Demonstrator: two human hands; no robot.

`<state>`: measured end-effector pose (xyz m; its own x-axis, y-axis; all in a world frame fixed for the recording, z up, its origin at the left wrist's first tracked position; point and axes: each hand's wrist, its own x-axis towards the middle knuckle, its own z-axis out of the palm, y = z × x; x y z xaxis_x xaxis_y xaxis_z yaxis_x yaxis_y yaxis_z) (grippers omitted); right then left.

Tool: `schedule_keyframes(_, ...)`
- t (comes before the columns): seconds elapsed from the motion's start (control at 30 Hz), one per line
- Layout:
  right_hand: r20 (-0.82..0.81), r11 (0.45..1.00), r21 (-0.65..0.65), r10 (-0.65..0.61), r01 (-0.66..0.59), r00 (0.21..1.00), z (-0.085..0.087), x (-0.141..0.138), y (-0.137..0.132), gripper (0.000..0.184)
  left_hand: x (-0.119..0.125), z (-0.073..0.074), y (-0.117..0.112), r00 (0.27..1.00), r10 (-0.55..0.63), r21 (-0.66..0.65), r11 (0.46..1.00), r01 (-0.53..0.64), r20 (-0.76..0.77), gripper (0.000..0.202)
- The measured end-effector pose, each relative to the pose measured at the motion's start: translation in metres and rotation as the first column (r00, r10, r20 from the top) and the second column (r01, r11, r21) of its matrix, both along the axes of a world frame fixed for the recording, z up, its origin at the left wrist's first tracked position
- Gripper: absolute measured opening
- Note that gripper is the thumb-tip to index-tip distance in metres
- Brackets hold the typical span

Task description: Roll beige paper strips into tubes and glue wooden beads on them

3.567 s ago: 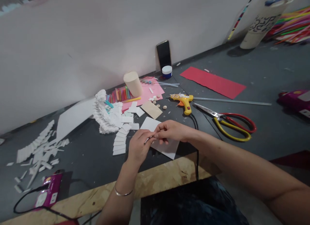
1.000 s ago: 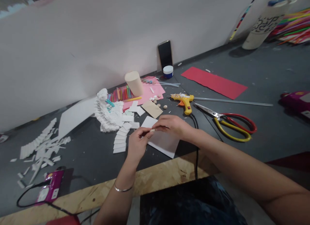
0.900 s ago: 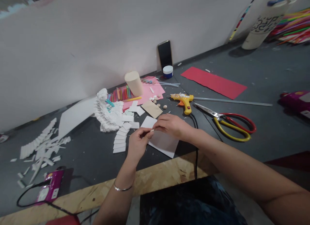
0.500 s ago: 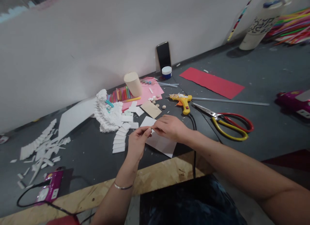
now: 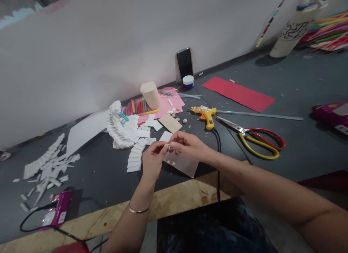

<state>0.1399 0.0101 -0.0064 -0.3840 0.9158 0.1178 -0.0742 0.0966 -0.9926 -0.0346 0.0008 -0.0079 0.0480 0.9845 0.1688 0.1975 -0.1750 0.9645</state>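
My left hand (image 5: 152,161) and my right hand (image 5: 189,146) meet fingertip to fingertip just above a white sheet (image 5: 181,162) lying on the dark floor. Between the pinched fingers of both hands sits a tiny white piece (image 5: 168,147), too small to name more closely. A row of small white rectangles (image 5: 135,156) lies left of my left hand, beside a fluffy white layered shape (image 5: 119,129). A silver bangle is on my left wrist.
A yellow glue gun (image 5: 207,115) with a black cord lies beyond my right hand, with red and yellow scissors (image 5: 255,137) and a long metal ruler (image 5: 261,115) to its right. Red paper (image 5: 238,93), pink paper (image 5: 165,104), a beige cylinder (image 5: 150,94), a phone (image 5: 184,62), white scraps (image 5: 46,166) and a plywood strip (image 5: 174,204) are around.
The pinching fingertips have shifted slightly and the hands have risen a little over the white sheet. The view has drifted a bit; nothing else moved.
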Motion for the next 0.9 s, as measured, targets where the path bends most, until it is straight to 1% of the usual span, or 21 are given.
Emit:
schedule_keyframes(0.07, -0.019, 0.992, -0.118, 0.034, -0.036, 0.999, 0.002, 0.001, 0.002, 0.023, 0.0, 0.003, -0.002, 0.996, -0.024, 0.062, 0.998, 0.029, -0.089, 0.017)
schedule_keyframes(0.17, 0.027, 0.966, -0.224, 0.136, -0.127, 0.99, 0.003, 0.004, 0.006, 0.028, 0.0, 0.008, -0.003, 0.984, -0.037, 0.14, 0.988, 0.061, -0.172, 0.014)
schedule_keyframes(0.23, 0.017, 0.944, -0.259, 0.217, -0.206, 0.976, 0.002, 0.008, 0.008, 0.033, -0.001, 0.008, -0.003, 0.978, -0.04, 0.186, 0.979, 0.08, -0.206, 0.012)
schedule_keyframes(0.3, -0.022, 0.927, -0.275, 0.26, -0.256, 0.965, 0.001, 0.01, 0.009, 0.034, -0.002, 0.008, -0.002, 0.971, -0.029, 0.22, 0.972, 0.082, -0.236, 0.011)
schedule_keyframes(0.4, -0.083, 0.909, -0.301, 0.278, -0.29, 0.957, -0.001, 0.013, 0.011, 0.032, -0.004, 0.006, -0.002, 0.963, 0.004, 0.234, 0.97, 0.062, -0.27, 0.011)
schedule_keyframes(0.57, -0.155, 0.868, -0.37, 0.293, -0.33, 0.943, 0.0, 0.013, 0.01, 0.032, -0.004, 0.008, -0.003, 0.969, 0.021, 0.242, 0.969, 0.04, -0.245, 0.011)
schedule_keyframes(0.67, -0.175, 0.859, -0.386, 0.289, -0.335, 0.941, 0.001, 0.013, 0.009, 0.031, -0.003, 0.012, -0.004, 0.974, 0.007, 0.22, 0.974, 0.044, -0.228, 0.011)
schedule_keyframes(0.77, -0.135, 0.873, -0.377, 0.278, -0.309, 0.951, 0.001, 0.011, 0.007, 0.031, -0.002, 0.014, -0.006, 0.977, -0.02, 0.178, 0.982, 0.059, -0.214, 0.012)
schedule_keyframes(0.83, -0.085, 0.897, -0.36, 0.241, -0.255, 0.967, 0.001, 0.009, 0.006, 0.03, -0.001, 0.013, -0.006, 0.986, -0.028, 0.13, 0.99, 0.049, -0.162, 0.014)
schedule_keyframes(0.9, -0.024, 0.935, -0.308, 0.175, -0.174, 0.984, 0.001, 0.006, 0.004, 0.028, 0.0, 0.01, -0.006, 0.998, -0.017, 0.061, 0.998, 0.021, -0.065, 0.021)
